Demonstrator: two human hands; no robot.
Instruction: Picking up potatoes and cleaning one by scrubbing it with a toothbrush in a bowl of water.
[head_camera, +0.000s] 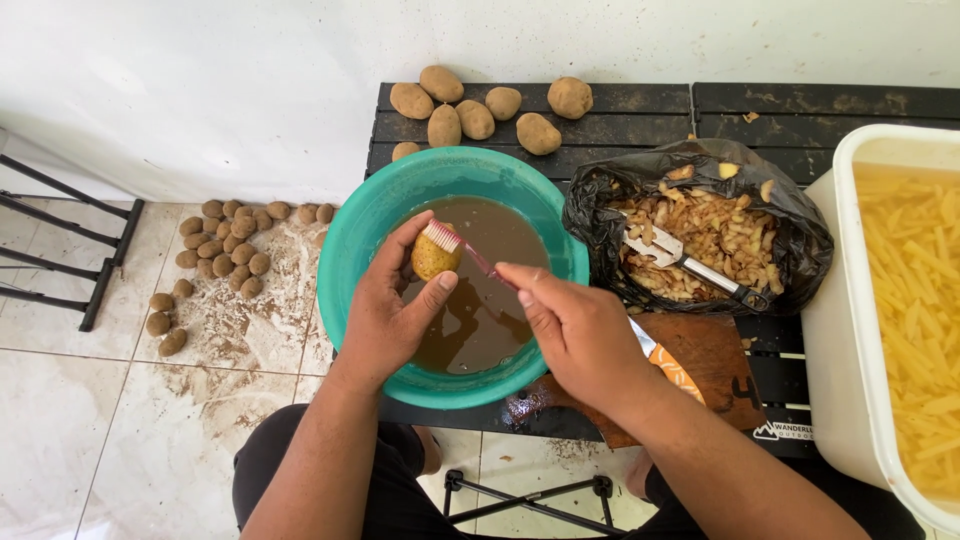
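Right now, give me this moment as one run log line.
left hand: holds small wet yellow potato | right hand: holds pink-bristled toothbrush on potato | below: teal plastic basin of brown water

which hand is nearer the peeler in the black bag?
Right. The right hand holds a toothbrush just left of the black bag and the peeler; the left hand, holding a potato, is farther left over the teal basin.

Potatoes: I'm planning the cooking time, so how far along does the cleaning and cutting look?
Done: a white tub holds cut potato strips, and peelings fill the black bag. In hand: the left hand holds one potato over the teal basin while the right hand scrubs it with a toothbrush. Left: unwashed potatoes on the table and floor.
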